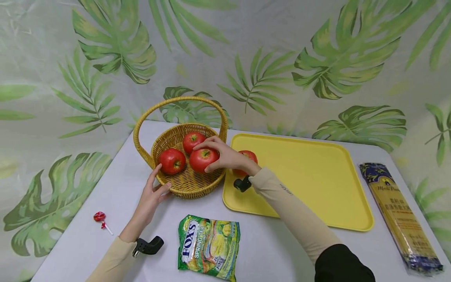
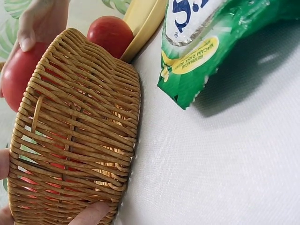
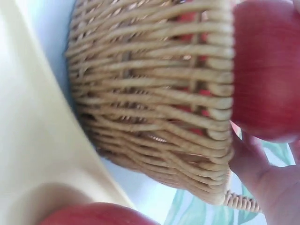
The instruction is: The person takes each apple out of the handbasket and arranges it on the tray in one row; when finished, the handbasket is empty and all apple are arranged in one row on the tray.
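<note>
In the head view a round wicker basket [image 1: 197, 192] with a tall arched handle holds two red apples, one at the left [image 1: 171, 161] and one at the back [image 1: 193, 141]. My right hand [image 1: 225, 156] grips another red apple [image 1: 203, 159] between thumb and fingers, just inside the basket's right side. In the right wrist view this held apple [image 3: 267, 70] shows at rim height. My left hand [image 1: 149, 201] holds the basket at its front left, its fingertips and thumb set on the woven wall [image 2: 75, 126]. One more red apple [image 1: 249, 156] sits on the yellow tray, partly behind my right wrist.
The yellow tray [image 1: 303, 176] lies right of the basket, under my right forearm. A green Fox's candy bag [image 1: 209, 246] lies in front. A red lollipop [image 1: 100, 216] is at the left, and a long pasta packet [image 1: 398, 215] along the right edge. A leaf-patterned cloth hangs behind.
</note>
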